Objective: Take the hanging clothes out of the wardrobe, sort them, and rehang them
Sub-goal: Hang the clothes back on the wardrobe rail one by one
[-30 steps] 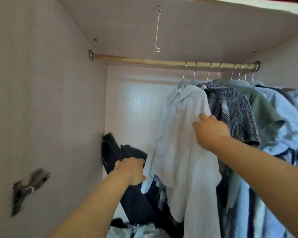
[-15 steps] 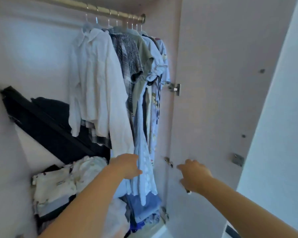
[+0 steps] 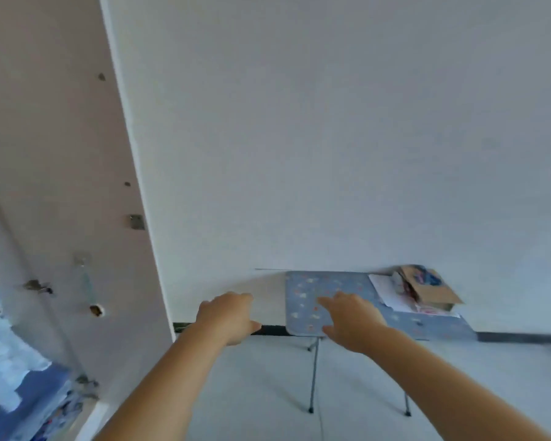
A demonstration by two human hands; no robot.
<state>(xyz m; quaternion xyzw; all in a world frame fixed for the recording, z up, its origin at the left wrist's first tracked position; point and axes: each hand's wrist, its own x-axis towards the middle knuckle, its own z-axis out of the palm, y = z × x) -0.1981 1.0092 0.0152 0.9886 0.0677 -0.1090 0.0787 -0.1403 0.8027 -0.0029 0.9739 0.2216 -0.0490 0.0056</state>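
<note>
While left hand [image 3: 228,316], right hand [image 3: 353,323] hover — speckled, round-cornered tabletop [image 3: 303,300]

One wide-angle head camera is looking forward and slightly down, facing a plain wall [image 3: 331,122] that is filling the frame from 11 to 3 o'clock. The door [image 3: 61,154] is standing close at 9 o'clock, tilted in the frame, with clothes [image 3: 7,361] edging in at 8 o'clock. The counter [image 3: 306,297] is sitting farther off against the wall, low and right of centre, seen from above. The floor [image 3: 268,393] is spreading across 6 o'clock. The left forearm [image 3: 172,377] and right forearm [image 3: 458,386] are entering from 7 and 5 o'clock, nearest the lens.
</note>
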